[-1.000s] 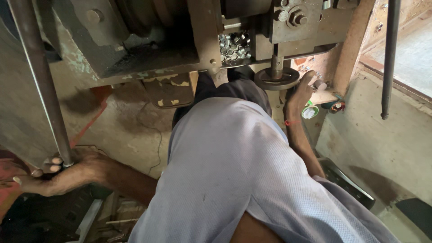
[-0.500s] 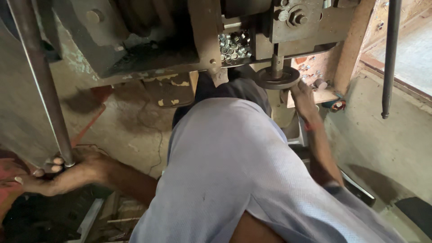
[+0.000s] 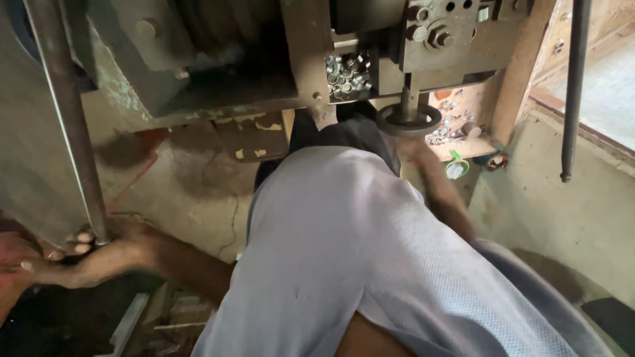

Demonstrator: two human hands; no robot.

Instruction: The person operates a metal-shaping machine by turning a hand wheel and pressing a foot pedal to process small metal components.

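Note:
My left hand (image 3: 63, 256) is at the lower left, its fingers wrapped around the bottom of a long grey metal rod (image 3: 69, 132) that rises along the machine's side. My right arm reaches forward past my pale shirt (image 3: 357, 251). My right hand (image 3: 415, 151) is blurred and sits just below a dark round disc (image 3: 408, 121) on a vertical spindle of the heavy metal press (image 3: 218, 59). Whether it holds anything is not visible.
A heap of small shiny metal pieces (image 3: 347, 73) lies inside the machine, and more lie on a wooden ledge (image 3: 456, 129). A green-and-white round object (image 3: 455, 168) sits below the ledge. A dark rod (image 3: 573, 86) hangs at the right beside a concrete wall (image 3: 562, 218).
My right hand has moved from the right of the disc, near the ledge, to a spot under the disc, and is now blurred. My left hand stays on the rod.

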